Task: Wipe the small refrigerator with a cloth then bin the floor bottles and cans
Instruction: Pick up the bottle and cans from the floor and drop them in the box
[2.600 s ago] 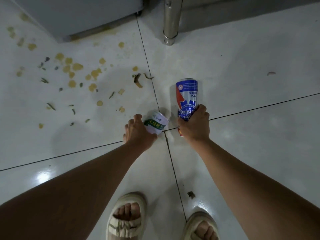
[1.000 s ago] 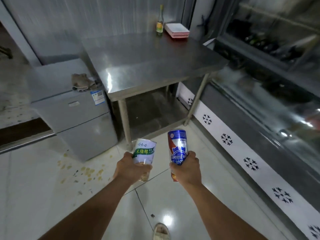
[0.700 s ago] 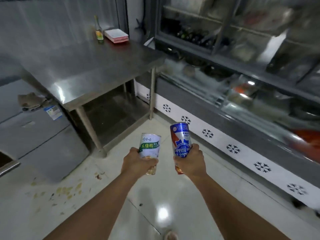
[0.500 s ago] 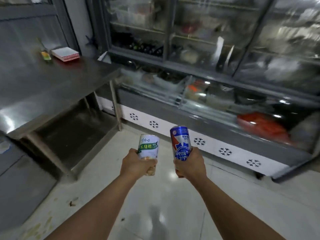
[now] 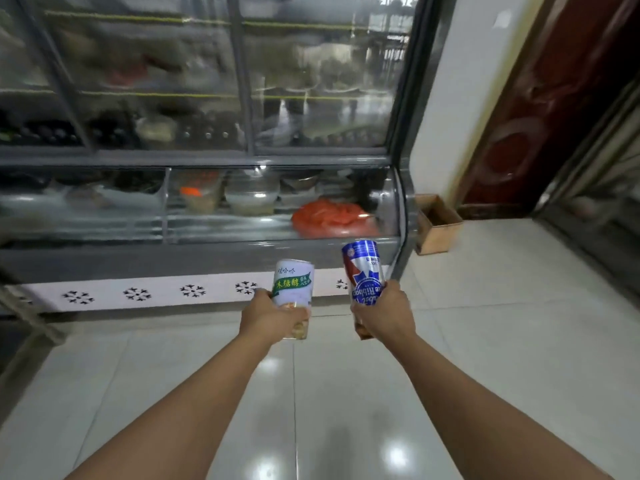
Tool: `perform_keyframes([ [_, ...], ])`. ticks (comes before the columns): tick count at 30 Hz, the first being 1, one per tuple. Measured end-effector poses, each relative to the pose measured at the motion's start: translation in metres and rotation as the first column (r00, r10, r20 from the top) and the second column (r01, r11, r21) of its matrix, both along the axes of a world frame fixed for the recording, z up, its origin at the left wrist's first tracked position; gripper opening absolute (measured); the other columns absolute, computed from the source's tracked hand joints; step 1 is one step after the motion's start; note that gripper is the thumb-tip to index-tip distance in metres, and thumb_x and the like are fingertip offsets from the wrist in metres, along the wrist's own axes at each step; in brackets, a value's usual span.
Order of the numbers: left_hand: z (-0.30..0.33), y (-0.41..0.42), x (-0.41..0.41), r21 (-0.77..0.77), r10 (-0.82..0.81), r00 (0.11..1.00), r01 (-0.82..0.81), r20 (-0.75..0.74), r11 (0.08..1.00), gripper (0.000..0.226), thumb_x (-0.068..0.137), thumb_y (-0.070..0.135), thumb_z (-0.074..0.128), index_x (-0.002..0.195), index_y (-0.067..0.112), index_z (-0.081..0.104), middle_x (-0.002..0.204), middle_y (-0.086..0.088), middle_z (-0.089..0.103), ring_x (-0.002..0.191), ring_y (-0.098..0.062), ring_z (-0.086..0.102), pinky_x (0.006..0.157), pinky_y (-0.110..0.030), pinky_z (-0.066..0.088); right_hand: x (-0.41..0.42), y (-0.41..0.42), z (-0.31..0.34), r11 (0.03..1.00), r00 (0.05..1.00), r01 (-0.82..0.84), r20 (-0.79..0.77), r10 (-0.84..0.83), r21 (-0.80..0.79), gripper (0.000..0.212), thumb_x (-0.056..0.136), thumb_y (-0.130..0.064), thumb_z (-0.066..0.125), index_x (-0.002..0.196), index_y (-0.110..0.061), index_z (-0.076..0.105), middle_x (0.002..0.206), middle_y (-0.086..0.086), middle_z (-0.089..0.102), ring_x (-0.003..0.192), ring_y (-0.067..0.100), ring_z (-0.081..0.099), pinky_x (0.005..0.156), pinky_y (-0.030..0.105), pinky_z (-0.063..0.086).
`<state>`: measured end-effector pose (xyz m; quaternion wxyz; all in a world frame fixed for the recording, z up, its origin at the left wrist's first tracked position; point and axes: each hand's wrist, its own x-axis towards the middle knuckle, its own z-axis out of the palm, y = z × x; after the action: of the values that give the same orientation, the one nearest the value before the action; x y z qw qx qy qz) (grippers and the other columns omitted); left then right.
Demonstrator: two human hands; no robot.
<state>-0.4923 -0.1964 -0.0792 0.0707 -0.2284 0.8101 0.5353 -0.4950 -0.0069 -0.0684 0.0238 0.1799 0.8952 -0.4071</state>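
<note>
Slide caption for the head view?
Left hand holds a white can, right hand a blue can.

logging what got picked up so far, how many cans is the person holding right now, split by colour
white can with green band, in the left hand: 1
blue can, in the right hand: 1
total: 2

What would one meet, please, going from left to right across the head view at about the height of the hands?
Left hand → white and green can → blue can → right hand → cardboard box.
</note>
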Motion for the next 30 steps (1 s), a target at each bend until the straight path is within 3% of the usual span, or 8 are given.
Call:
perform_keyframes([
  [7,0.007,0.159,-0.055,-0.031,-0.166,0.986,0.166,0.000,0.986,0.056,0.056,0.034,0.083,0.099,0.016,0.052,0.094,0.000,0.061,0.084,-0.020,0.062,0.068,-0.028,0.050,-0.032,0.152,0.008,0.985,0.985,0.175,0.008,-0.175,0.011,0.072,0.074,-0.033,0.076,0.128,-0.008,0.036,0.121,0.013,0.053,0.107,0.026,0.057,0.085,0.037,0.054],
  [12,0.004,0.241,-0.109,-0.024,-0.262,0.965,0.262,-0.007,0.965,0.054,0.056,0.030,0.083,0.099,0.015,0.054,0.095,-0.001,0.064,0.080,-0.018,0.063,0.068,-0.029,0.055,-0.070,0.232,0.005,0.964,0.963,0.267,0.029,-0.267,-0.009,0.073,0.073,-0.031,0.076,0.129,-0.008,0.035,0.121,0.013,0.052,0.105,0.026,0.058,0.083,0.036,0.053],
  [18,-0.004,0.327,-0.203,0.017,-0.348,0.937,0.348,-0.011,0.937,0.059,0.056,0.031,0.084,0.106,0.015,0.057,0.100,-0.006,0.067,0.086,-0.024,0.066,0.081,-0.040,0.056,-0.143,0.318,0.006,0.933,0.933,0.359,0.015,-0.359,0.004,0.073,0.073,-0.031,0.076,0.129,-0.008,0.036,0.120,0.013,0.053,0.105,0.026,0.059,0.085,0.037,0.054],
  [23,-0.001,0.395,-0.288,0.000,-0.410,0.911,0.410,-0.035,0.912,0.057,0.055,0.032,0.084,0.102,0.016,0.056,0.097,-0.005,0.067,0.081,-0.022,0.066,0.071,-0.035,0.057,-0.215,0.383,0.009,0.910,0.910,0.413,0.010,-0.414,0.016,0.069,0.075,-0.031,0.075,0.126,-0.007,0.037,0.119,0.014,0.054,0.103,0.026,0.058,0.077,0.032,0.050],
  [27,0.005,0.447,-0.353,-0.041,-0.458,0.888,0.457,-0.023,0.888,0.062,0.058,0.033,0.084,0.107,0.014,0.052,0.098,-0.003,0.062,0.078,-0.015,0.061,0.061,-0.024,0.049,-0.268,0.430,0.010,0.906,0.906,0.423,0.017,-0.423,0.008,0.069,0.075,-0.033,0.075,0.127,-0.008,0.037,0.119,0.012,0.055,0.104,0.025,0.059,0.073,0.029,0.048],
  [30,0.003,0.489,-0.399,-0.066,-0.476,0.879,0.475,0.001,0.877,0.060,0.060,0.037,0.083,0.104,0.018,0.048,0.097,-0.002,0.059,0.084,-0.017,0.061,0.066,-0.027,0.051,-0.312,0.472,0.006,0.905,0.905,0.426,0.026,-0.425,-0.001,0.072,0.074,-0.034,0.076,0.129,-0.009,0.036,0.122,0.011,0.054,0.106,0.024,0.059,0.078,0.031,0.051],
])
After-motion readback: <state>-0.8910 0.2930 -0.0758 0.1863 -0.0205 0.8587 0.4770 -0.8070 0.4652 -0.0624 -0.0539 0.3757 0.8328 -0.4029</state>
